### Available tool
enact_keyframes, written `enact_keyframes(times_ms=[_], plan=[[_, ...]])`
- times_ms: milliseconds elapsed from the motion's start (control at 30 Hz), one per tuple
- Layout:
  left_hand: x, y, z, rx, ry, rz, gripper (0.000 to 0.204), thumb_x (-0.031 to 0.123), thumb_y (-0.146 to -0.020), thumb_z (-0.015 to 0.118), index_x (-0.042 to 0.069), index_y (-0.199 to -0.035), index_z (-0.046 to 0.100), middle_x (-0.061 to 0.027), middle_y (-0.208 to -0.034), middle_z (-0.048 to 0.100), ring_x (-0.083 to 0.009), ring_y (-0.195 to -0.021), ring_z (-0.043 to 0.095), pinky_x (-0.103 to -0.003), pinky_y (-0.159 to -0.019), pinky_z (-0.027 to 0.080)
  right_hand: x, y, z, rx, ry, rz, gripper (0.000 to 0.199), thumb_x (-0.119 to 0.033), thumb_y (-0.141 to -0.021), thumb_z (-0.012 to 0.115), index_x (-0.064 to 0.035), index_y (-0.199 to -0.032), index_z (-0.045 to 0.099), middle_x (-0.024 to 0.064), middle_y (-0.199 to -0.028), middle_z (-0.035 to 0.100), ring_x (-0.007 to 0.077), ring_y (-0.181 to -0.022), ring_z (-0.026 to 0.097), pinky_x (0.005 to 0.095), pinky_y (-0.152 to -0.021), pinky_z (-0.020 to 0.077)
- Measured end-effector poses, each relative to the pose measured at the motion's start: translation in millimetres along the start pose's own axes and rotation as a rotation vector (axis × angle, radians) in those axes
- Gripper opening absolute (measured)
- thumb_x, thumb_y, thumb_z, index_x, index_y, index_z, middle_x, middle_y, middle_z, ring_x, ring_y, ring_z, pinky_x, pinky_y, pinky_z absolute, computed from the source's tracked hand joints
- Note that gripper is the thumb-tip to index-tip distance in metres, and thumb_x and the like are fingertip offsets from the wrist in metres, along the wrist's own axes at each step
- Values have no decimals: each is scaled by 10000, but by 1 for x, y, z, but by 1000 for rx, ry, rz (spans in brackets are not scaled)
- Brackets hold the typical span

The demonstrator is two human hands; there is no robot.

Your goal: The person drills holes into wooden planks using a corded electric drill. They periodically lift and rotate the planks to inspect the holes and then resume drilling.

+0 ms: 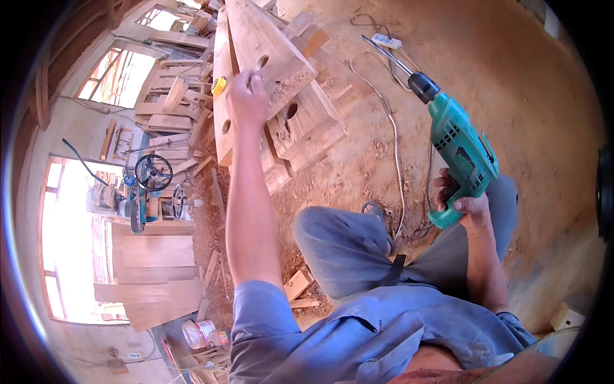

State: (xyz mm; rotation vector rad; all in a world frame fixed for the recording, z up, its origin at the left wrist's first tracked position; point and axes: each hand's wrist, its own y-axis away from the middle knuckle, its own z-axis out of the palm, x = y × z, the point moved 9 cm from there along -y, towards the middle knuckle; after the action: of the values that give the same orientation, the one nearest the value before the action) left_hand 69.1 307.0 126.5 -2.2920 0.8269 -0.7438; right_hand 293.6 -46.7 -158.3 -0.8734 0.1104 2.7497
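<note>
My right hand (470,208) is wrapped round the handle of a green power drill (464,144). The drill points up and to the left, with a long bit (390,54) in its black chuck. Stretched forward, my left hand (248,99) is over a thick wooden plank (268,41) with a drilled hole and loose shavings on it. Its fingers are curled in, and what they hold, if anything, is hidden. Just left of that hand lies a small yellow tape measure (219,86). Another plank (307,121) with a round hole lies beside the first.
A cable (390,112) runs over the dusty floor to a white power strip (386,41). Offcuts (297,285) lie near my knee. On the left stand a machine with handwheels (153,173), stacked boards (169,105) and leaning panels (153,256). A plastic jar (197,334) is at lower left.
</note>
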Motion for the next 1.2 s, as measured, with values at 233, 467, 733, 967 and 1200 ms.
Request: enact_keyframes(times_ms=[233,467,733,967,1200], plan=[[62,167,-26,241,258,-374,215,72,-965,624,-36,-1116,730,-120,-1072,746,-205,-980,705,-325,-883,553,-3,10,13,-22,35,24,868,-190,-590,872,43,-1371,573,186,-1152,731,294,-785,714,410,-688,571],[171,214,84,-267,1468,-632,699,323,-981,736,-42,-1498,438,-193,-1282,666,-288,-1146,662,-416,-970,527,2,24,35,-142,-26,74,821,-188,-634,891,55,-1356,583,200,-1165,733,287,-831,732,406,-714,595],[252,161,104,-597,1862,-553,656,484,-902,791,69,-1351,554,-177,-1140,704,-350,-1094,673,-508,-967,539,2,38,58,-241,-100,167,826,-91,-631,935,32,-1366,580,189,-1151,745,276,-859,731,401,-796,598],[253,162,106,-607,1879,-570,238,304,-925,759,81,-973,690,-109,-860,701,-346,-952,700,-517,-779,611,13,43,54,-277,-80,162,809,-74,-658,940,30,-1375,579,195,-1166,741,270,-888,739,393,-815,600],[237,177,99,-505,1842,-686,189,214,-908,744,46,-928,660,-125,-814,705,-323,-872,717,-481,-802,597,20,46,49,-220,31,144,824,-52,-645,934,9,-1383,573,189,-1163,742,270,-908,739,402,-818,598]])
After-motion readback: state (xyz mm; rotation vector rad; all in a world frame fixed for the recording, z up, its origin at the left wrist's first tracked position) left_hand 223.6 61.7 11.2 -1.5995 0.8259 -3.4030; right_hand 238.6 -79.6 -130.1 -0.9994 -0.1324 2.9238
